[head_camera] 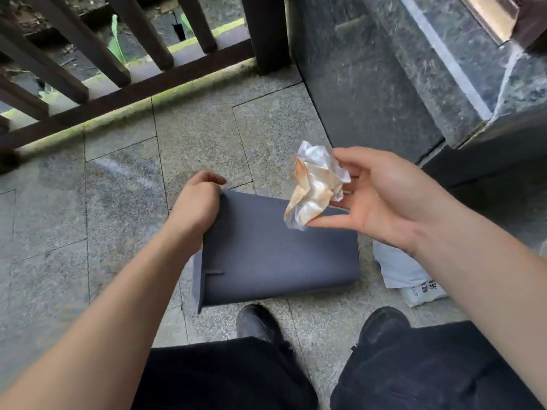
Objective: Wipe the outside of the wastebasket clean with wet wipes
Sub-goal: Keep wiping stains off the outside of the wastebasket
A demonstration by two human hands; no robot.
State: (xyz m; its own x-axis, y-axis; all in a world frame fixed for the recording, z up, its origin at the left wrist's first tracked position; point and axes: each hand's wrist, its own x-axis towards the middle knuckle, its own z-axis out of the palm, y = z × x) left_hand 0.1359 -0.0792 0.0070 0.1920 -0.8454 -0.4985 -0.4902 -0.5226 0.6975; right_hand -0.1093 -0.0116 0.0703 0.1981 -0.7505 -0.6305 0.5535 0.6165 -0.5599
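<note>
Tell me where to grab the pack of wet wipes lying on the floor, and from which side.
Grip the white soft plastic pack of wet wipes across its near printed end, coming from above and the right. It lies flat on the grey stone floor, its left edge close to the dark blue-grey rectangular plastic wastebasket, and the right hand hides its far end.

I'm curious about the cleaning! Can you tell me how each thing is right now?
wastebasket: lying on its side on the floor.
wet wipe: crumpled, stained brown.
left hand: gripping the wastebasket's edge.
right hand: holding the wipe up, off the wastebasket.
wipes pack: lying on the floor beside the wastebasket.
</note>
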